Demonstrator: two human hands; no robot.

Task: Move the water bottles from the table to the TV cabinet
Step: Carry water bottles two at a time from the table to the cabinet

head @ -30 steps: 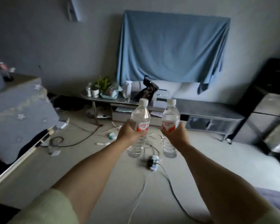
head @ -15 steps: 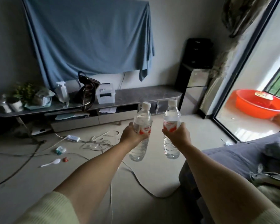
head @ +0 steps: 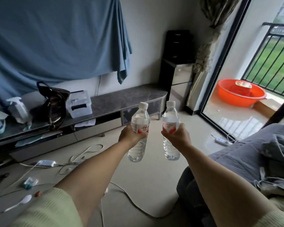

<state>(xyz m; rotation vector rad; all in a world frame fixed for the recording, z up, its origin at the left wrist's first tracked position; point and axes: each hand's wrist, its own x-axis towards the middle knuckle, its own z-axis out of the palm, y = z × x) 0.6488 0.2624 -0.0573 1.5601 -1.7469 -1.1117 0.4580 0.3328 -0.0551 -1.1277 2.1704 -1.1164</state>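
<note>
TV cabinet (head: 129,97) ahead; each hand's grip holds bottle upright.

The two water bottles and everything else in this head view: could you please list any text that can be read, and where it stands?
Left bottle label: red script, too blurred to read.
Right bottle label: a red line of print, too small to read.
No other text shows.

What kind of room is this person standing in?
Most likely a home living room: a long low TV cabinet stands against the wall under a screen-shaped thing draped in blue cloth, and a glass door opens onto a railed balcony.
</note>
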